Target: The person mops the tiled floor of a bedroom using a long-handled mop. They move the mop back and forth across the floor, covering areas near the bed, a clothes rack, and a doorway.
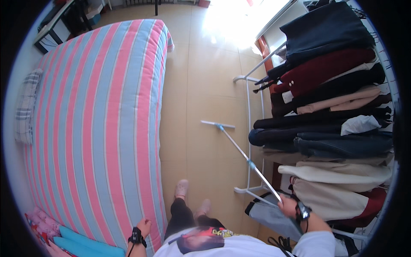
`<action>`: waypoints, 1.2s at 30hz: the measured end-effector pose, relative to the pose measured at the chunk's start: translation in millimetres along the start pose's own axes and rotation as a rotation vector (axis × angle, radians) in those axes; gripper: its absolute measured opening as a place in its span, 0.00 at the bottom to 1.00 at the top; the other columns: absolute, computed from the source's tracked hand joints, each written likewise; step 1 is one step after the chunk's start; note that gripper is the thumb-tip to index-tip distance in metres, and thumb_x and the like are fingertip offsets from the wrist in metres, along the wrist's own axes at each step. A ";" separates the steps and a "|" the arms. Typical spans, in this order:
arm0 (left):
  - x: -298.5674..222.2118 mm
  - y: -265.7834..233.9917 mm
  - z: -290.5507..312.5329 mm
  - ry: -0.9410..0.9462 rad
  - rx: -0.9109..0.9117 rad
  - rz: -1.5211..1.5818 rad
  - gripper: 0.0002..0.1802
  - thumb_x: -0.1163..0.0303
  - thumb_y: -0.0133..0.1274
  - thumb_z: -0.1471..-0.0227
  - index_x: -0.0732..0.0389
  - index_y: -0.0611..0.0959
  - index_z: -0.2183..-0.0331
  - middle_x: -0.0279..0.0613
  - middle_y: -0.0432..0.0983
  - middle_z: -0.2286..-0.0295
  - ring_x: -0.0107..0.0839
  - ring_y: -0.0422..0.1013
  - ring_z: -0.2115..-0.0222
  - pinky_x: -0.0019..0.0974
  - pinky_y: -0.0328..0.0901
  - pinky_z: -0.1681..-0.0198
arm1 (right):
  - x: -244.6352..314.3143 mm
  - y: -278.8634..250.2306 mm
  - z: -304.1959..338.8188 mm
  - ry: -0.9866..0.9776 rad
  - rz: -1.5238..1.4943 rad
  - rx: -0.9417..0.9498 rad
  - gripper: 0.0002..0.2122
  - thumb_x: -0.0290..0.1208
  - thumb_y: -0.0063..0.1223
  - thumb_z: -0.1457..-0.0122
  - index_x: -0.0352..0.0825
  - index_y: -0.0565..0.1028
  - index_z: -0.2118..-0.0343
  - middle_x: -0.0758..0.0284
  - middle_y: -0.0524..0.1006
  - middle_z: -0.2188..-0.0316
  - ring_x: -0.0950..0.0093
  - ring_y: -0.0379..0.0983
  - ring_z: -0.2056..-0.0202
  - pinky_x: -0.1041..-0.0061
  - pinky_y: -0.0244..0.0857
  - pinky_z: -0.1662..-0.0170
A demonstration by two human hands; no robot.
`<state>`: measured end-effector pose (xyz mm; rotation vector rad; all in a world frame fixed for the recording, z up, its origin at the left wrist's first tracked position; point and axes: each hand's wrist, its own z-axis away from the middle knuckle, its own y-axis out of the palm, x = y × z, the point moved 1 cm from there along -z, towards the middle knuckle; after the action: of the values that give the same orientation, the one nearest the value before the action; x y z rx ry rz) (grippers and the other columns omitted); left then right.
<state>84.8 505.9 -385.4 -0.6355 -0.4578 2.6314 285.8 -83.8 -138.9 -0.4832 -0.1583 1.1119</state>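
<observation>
My right hand [289, 205] is wrapped round the upper part of the silver pole of a floor squeegee [235, 144]. The pole slants away to the left, with a light blue collar partway along. Its narrow pale head [209, 123] lies against the tiled floor, joined to the pole by a blue fitting. Beside the near right edge of the bed, my left hand [144, 226] hangs with its fingers loosely curled, and nothing shows in it. Both wrists carry black strapped devices.
A bed [96, 115] with a pink and blue striped cover fills the left. On the right stands a white clothes rack [249, 107] hung with dark and cream garments [338, 141]; its feet stick out onto the tan tiled floor [197, 94]. My feet in pale clogs [182, 188] stand between them.
</observation>
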 end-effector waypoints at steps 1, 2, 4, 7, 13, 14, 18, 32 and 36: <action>-3.4 0.8 -2.2 0.030 0.017 -0.064 0.14 0.64 0.49 0.52 0.64 0.78 0.66 0.50 0.77 0.71 0.45 0.74 0.68 0.40 0.67 0.64 | -14.4 21.7 21.6 0.029 0.086 0.026 0.11 0.35 0.42 0.44 0.36 0.63 0.60 0.54 0.74 0.79 0.57 0.73 0.75 0.60 0.67 0.71; -8.1 2.3 -5.8 0.010 0.037 -0.131 0.15 0.62 0.49 0.51 0.65 0.77 0.66 0.51 0.77 0.70 0.46 0.74 0.67 0.41 0.67 0.64 | -28.7 43.3 44.4 0.027 0.097 0.045 0.14 0.35 0.42 0.44 0.36 0.63 0.57 0.53 0.74 0.77 0.56 0.73 0.73 0.61 0.67 0.70; -22.2 4.3 -12.4 0.082 0.040 -0.188 0.17 0.61 0.48 0.51 0.65 0.77 0.65 0.52 0.77 0.69 0.49 0.73 0.66 0.42 0.67 0.64 | -52.5 80.6 87.4 0.019 0.101 0.080 0.17 0.36 0.42 0.43 0.37 0.63 0.52 0.55 0.75 0.77 0.58 0.74 0.74 0.62 0.67 0.70; -51.0 2.5 -20.6 0.166 0.079 -0.146 0.15 0.64 0.48 0.51 0.66 0.76 0.65 0.53 0.76 0.71 0.46 0.73 0.68 0.41 0.66 0.64 | -67.8 119.4 145.0 0.046 0.018 0.085 0.22 0.36 0.44 0.44 0.38 0.60 0.47 0.52 0.75 0.73 0.56 0.73 0.70 0.62 0.67 0.67; -100.8 1.2 -22.7 0.239 0.077 -0.065 0.13 0.67 0.47 0.51 0.65 0.77 0.65 0.50 0.76 0.71 0.40 0.73 0.69 0.39 0.66 0.64 | -59.0 176.0 180.9 -0.010 -0.360 0.091 0.26 0.37 0.45 0.44 0.40 0.56 0.42 0.49 0.75 0.74 0.53 0.73 0.70 0.60 0.67 0.67; -104.5 2.1 -21.3 0.239 0.080 -0.047 0.13 0.67 0.47 0.51 0.65 0.77 0.65 0.50 0.76 0.71 0.39 0.73 0.69 0.39 0.66 0.64 | -60.0 183.3 173.5 -0.019 -0.289 0.097 0.27 0.37 0.44 0.44 0.41 0.55 0.41 0.49 0.75 0.75 0.52 0.73 0.71 0.59 0.67 0.68; -107.7 5.0 -16.5 0.267 0.130 -0.194 0.13 0.67 0.47 0.51 0.64 0.77 0.65 0.49 0.76 0.71 0.40 0.73 0.68 0.38 0.66 0.63 | -75.4 212.7 139.9 0.024 -0.036 0.008 0.28 0.37 0.42 0.43 0.42 0.52 0.40 0.49 0.75 0.77 0.49 0.72 0.74 0.55 0.66 0.69; -61.7 -13.0 -16.1 0.125 0.043 -0.097 0.13 0.66 0.49 0.52 0.65 0.77 0.66 0.53 0.76 0.69 0.45 0.73 0.66 0.40 0.66 0.62 | -55.9 199.4 136.4 0.070 -0.292 -0.138 0.24 0.33 0.45 0.44 0.40 0.60 0.43 0.51 0.75 0.74 0.60 0.73 0.73 0.66 0.65 0.69; -50.9 -3.7 -15.6 0.180 -0.016 -0.163 0.12 0.66 0.49 0.53 0.65 0.77 0.67 0.53 0.76 0.71 0.47 0.73 0.67 0.41 0.66 0.63 | -30.1 188.4 48.0 -0.059 -0.440 -0.301 0.22 0.33 0.44 0.44 0.39 0.62 0.44 0.49 0.74 0.72 0.57 0.73 0.72 0.66 0.65 0.69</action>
<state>135.2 489.9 -378.7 -0.7973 -0.4558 2.3945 100.5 -30.0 -177.6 -0.6471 -0.4655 0.6719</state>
